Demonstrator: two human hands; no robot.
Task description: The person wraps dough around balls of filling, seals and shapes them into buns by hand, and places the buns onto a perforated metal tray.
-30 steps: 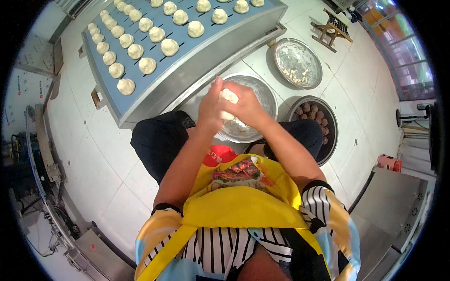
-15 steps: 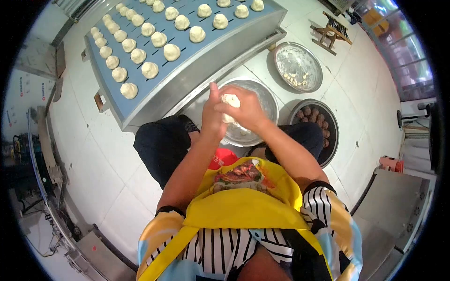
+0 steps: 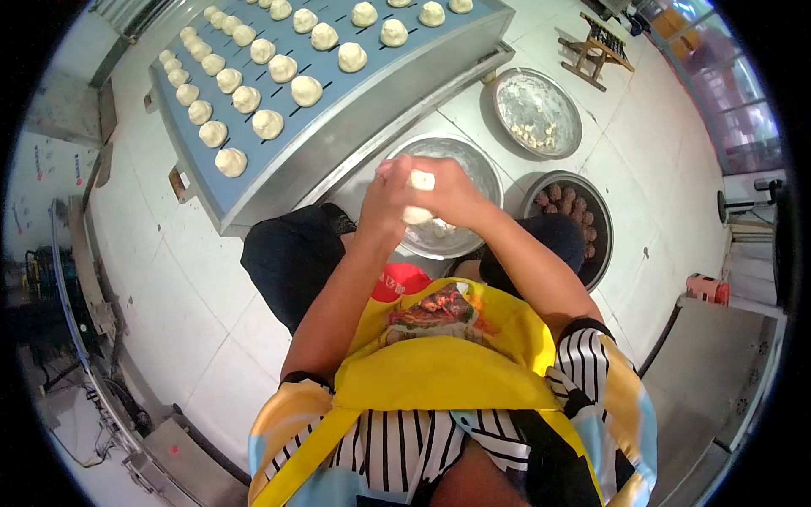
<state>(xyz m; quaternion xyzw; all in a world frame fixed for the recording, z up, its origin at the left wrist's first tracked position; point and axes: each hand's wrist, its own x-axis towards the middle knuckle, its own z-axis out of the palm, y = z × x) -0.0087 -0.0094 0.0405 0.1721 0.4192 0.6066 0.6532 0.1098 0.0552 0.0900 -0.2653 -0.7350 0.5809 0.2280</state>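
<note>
A pale dough ball [image 3: 416,215] is clasped between my two hands, over the near metal basin [image 3: 483,173]. My left hand [image 3: 384,203] wraps it from the left. From the right, my right hand [image 3: 452,194] closes round it, with a white knob of dough [image 3: 421,180] poking up between the thumbs and fingers. Both hands are closed and touch each other. Most of the dough is hidden by the fingers. Some whitish scraps lie in the basin below.
Rows of shaped dough buns [image 3: 268,124] stand on a blue slotted tray [image 3: 190,148] at the upper left. Dark brown balls fill part of a dark-rimmed pan [image 3: 604,211] to the right. Beyond it lie a floury basin [image 3: 532,93] with dough crumbs and a small folding stool [image 3: 596,55].
My fingers have drawn closer together around the dough, and my left thumb, raised before, has folded down. Less of the dough's top shows now.
</note>
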